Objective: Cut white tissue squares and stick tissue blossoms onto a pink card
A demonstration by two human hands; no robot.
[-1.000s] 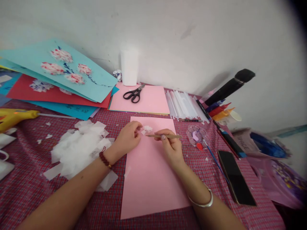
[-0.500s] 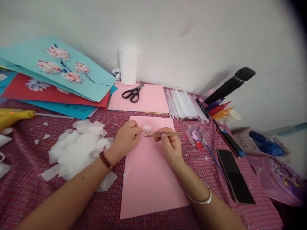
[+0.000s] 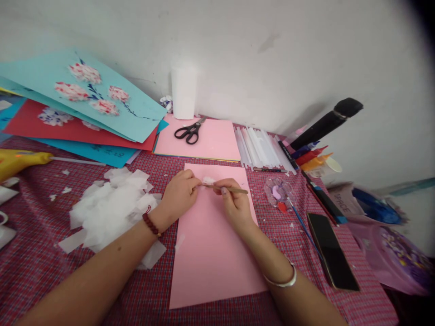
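A pink paper sheet lies on the checked red tablecloth in front of me. Near its top edge sits a small white tissue tuft. My left hand is closed, its fingertips pinching that tuft against the sheet. My right hand is closed around a thin wooden stick, whose tip touches the tuft. A heap of white tissue pieces lies just left of my left wrist.
Black scissors rest on another pink sheet behind. Decorated blue and red sheets are stacked at back left, a yellow glue gun at far left. White strips, a paint palette, brushes, paint tubes and a black phone lie right.
My right hand has moved left with the stick, bringing its tip from beside the tuft onto it. My left hand has stayed pinching the tuft.
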